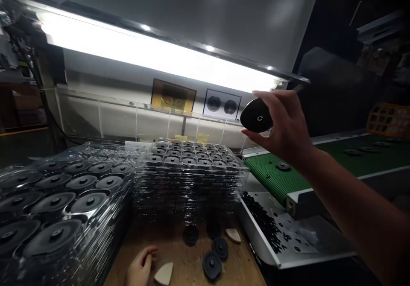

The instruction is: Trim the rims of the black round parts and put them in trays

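My right hand (283, 126) is raised toward the bright lamp and pinches a black round disc (256, 116) between thumb and fingers. My left hand (141, 267) rests low on the wooden bench with its fingers curled beside a pale wedge-shaped piece (164, 273); whether they hold anything is hidden. A few loose black discs (212, 264) lie on the bench just right of it.
Two stacks of clear plastic trays filled with black discs stand at left (57, 200) and centre (188, 166). A green conveyor belt (320, 162) carrying discs runs at right, above a metal tray (288, 243) strewn with small black parts. A long lamp (153, 55) glows overhead.
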`<state>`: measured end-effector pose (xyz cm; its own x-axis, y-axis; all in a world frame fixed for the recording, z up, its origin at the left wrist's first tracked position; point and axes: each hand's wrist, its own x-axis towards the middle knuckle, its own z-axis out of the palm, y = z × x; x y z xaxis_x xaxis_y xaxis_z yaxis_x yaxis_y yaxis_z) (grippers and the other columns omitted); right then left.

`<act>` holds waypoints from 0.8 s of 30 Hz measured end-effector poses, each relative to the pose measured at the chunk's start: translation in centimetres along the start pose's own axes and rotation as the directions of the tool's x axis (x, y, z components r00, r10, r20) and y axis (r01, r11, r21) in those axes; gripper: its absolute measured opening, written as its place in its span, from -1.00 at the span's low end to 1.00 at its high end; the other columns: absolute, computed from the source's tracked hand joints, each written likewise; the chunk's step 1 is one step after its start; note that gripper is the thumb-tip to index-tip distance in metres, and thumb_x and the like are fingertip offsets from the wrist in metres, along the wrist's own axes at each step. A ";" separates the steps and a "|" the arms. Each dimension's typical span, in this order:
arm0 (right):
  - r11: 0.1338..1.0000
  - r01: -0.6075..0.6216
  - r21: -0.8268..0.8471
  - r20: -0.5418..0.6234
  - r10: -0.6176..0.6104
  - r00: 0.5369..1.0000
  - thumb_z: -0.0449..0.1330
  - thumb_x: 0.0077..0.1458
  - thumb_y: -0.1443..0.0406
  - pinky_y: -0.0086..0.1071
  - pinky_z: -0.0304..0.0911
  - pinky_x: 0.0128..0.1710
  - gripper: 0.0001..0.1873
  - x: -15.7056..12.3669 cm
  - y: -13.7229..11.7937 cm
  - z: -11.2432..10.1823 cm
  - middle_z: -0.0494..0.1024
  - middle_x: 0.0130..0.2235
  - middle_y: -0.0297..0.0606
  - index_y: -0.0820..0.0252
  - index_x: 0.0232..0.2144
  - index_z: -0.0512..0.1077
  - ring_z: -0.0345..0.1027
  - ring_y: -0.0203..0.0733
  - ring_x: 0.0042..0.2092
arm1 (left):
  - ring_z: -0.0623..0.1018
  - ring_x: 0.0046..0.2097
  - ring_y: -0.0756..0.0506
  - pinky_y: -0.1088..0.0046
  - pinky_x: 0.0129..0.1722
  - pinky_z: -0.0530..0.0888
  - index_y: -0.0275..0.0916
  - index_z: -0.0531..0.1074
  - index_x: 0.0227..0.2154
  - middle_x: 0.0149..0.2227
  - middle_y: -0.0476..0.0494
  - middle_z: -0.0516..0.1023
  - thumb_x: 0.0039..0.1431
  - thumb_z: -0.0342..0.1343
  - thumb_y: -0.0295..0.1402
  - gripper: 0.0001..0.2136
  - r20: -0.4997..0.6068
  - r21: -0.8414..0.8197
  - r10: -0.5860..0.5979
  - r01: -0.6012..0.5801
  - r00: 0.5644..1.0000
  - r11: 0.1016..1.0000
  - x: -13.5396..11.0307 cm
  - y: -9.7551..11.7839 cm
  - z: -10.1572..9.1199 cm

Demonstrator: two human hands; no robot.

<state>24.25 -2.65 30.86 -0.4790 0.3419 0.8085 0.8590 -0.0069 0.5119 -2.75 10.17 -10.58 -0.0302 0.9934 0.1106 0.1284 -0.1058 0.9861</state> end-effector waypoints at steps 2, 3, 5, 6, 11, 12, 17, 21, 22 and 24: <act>1.000 -0.008 -0.015 -0.020 0.007 1.000 0.22 0.07 0.08 0.04 0.24 0.05 -0.31 0.4 -0.4 -0.9 0.26 0.00 -0.09 0.08 0.17 0.05 0.23 0.09 0.04 | 0.60 -0.52 -0.22 0.30 -0.48 0.55 -0.12 0.56 -0.64 -0.53 -0.14 0.65 -0.29 0.05 -0.18 -0.78 -0.003 -0.004 0.007 -0.007 1.000 1.000 0.0 0.1 0.0; 1.000 -0.005 -0.016 -0.032 0.004 0.999 0.22 0.08 0.09 0.03 0.24 0.05 -0.32 0.6 -0.5 -1.2 0.26 -0.01 -0.09 0.08 0.16 0.05 0.23 0.09 0.03 | 0.60 -0.52 -0.22 0.30 -0.48 0.55 -0.12 0.56 -0.64 -0.54 -0.14 0.65 -0.30 0.05 -0.18 -0.78 -0.002 -0.005 0.010 -0.010 1.000 1.000 -0.1 0.1 0.0; 1.000 0.018 -0.021 -0.059 -0.019 0.998 0.22 0.08 0.10 0.02 0.25 0.04 -0.33 0.7 -0.7 -1.5 0.27 -0.01 -0.09 0.09 0.16 0.06 0.24 0.08 0.02 | 0.59 -0.54 -0.22 0.29 -0.49 0.54 -0.11 0.56 -0.65 -0.54 -0.14 0.64 -0.30 0.05 -0.19 -0.79 0.000 -0.008 0.019 -0.019 1.000 1.000 -0.2 0.2 0.0; 0.999 0.031 -0.029 -0.073 -0.033 0.997 0.22 0.08 0.10 0.01 0.26 0.04 -0.33 0.7 -0.7 -1.5 0.27 -0.01 -0.09 0.08 0.16 0.06 0.25 0.07 0.01 | 0.59 -0.54 -0.22 0.29 -0.49 0.54 -0.11 0.55 -0.65 -0.55 -0.13 0.64 -0.30 0.04 -0.19 -0.79 0.001 -0.008 0.024 -0.024 1.000 1.000 -0.2 0.2 0.0; 0.997 0.044 -0.063 -0.088 -0.050 0.995 0.23 0.08 0.11 0.00 0.29 0.01 -0.32 0.5 -0.7 -1.3 0.29 -0.04 -0.10 0.06 0.16 0.06 0.26 0.07 -0.01 | 0.59 -0.55 -0.24 0.26 -0.48 0.54 -0.13 0.56 -0.64 -0.53 -0.17 0.65 -0.28 0.05 -0.21 -0.79 0.007 -0.002 0.048 -0.048 0.999 0.999 -0.1 0.1 0.0; 0.998 0.039 -0.049 -0.082 -0.043 0.996 0.23 0.08 0.12 0.01 0.29 0.01 -0.34 0.4 -0.7 -1.1 0.30 -0.04 -0.10 0.07 0.16 0.07 0.26 0.07 0.00 | 0.59 -0.55 -0.24 0.26 -0.48 0.53 -0.14 0.56 -0.63 -0.52 -0.18 0.64 -0.27 0.05 -0.21 -0.79 0.008 -0.001 0.051 -0.051 0.999 0.999 -0.1 0.1 0.0; 0.975 0.044 0.219 0.196 -0.088 0.977 0.26 0.01 0.15 0.02 0.36 -0.10 -0.36 -1.7 -3.0 1.2 0.39 -0.05 -0.11 0.14 0.12 0.19 0.32 0.06 -0.05 | 0.59 -0.45 -0.24 0.22 -0.37 0.54 -0.14 0.58 -0.58 -0.42 -0.20 0.65 -0.20 0.06 -0.23 -0.79 0.018 -0.007 0.072 -0.071 0.997 0.997 -1.3 0.1 0.3; 0.780 -0.023 0.626 0.562 -0.431 0.706 0.33 -0.07 0.26 -0.07 0.33 -0.04 -0.34 -5.2 -7.9 3.8 0.48 -0.02 -0.14 0.16 0.10 0.27 0.35 0.01 -0.03 | 0.59 -0.17 -0.28 0.24 -0.16 0.53 -0.12 0.60 -0.57 -0.31 -0.20 0.65 -0.15 0.12 -0.26 -0.84 0.095 -0.039 0.054 -0.051 0.994 0.998 -3.3 0.0 0.2; 0.703 -0.086 0.706 0.590 -0.517 0.621 0.34 -0.08 0.27 -0.10 0.32 -0.02 -0.33 -6.3 -9.3 4.5 0.48 -0.01 -0.12 0.18 0.10 0.27 0.35 0.00 -0.02 | 0.58 -0.16 -0.28 0.25 -0.16 0.53 -0.13 0.60 -0.56 -0.29 -0.20 0.65 -0.13 0.14 -0.25 -0.84 0.101 -0.049 0.030 -0.025 0.994 0.998 -3.9 -0.1 0.0; 0.548 -0.267 0.793 0.600 -0.626 0.497 0.37 -0.09 0.28 -0.17 0.29 0.00 -0.28 -8.8 -12.2 5.8 0.47 0.02 -0.10 0.22 0.13 0.26 0.34 -0.01 -0.01 | 0.59 -0.21 -0.25 0.27 -0.19 0.54 -0.15 0.60 -0.51 -0.26 -0.22 0.64 -0.07 0.15 -0.22 -0.83 0.087 -0.072 -0.044 0.051 0.995 0.996 -5.1 -0.6 -0.6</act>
<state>19.02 -0.08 15.77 -0.6678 0.7386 -0.0927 0.7417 0.6498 -0.1659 -3.27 5.10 -11.71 0.0508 0.9972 0.0555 0.0548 -0.0583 0.9968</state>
